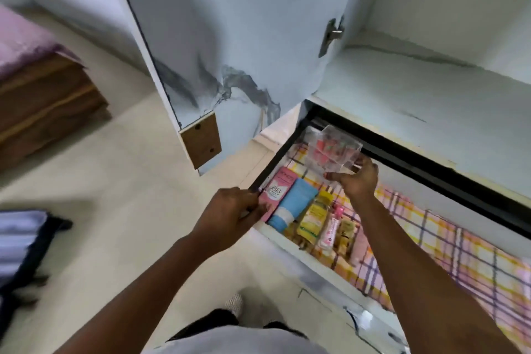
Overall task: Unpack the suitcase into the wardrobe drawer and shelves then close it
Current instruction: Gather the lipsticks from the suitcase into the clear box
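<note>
Over the open drawer (290, 234), your right hand (357, 181) holds a clear plastic box (333, 154) by its lower edge, fingers curled under it, tilted above the checked cloth (448, 241) that lines the drawer. Your left hand (230, 214) sits at the drawer's near left corner with fingers bent against the pink tube (277, 191); whether it pinches the tube or only steadies it, you cannot tell from here. Beside that tube lie a blue tube (293, 205), a yellow bottle (314, 217) and a small pink-capped bottle (330, 230), packed close in a row. The risk is the box: it looks light and slick, gripped at one edge only, so it may slip or tip and spill the red things inside. Set down too near the row, it could knock the bottles over. The black drawer frame (416, 162) is just behind your knuckles, so watch them. The suitcase (20, 244) lies open on the floor, well apart to your left, so unpacking seems unfinished.
</note>
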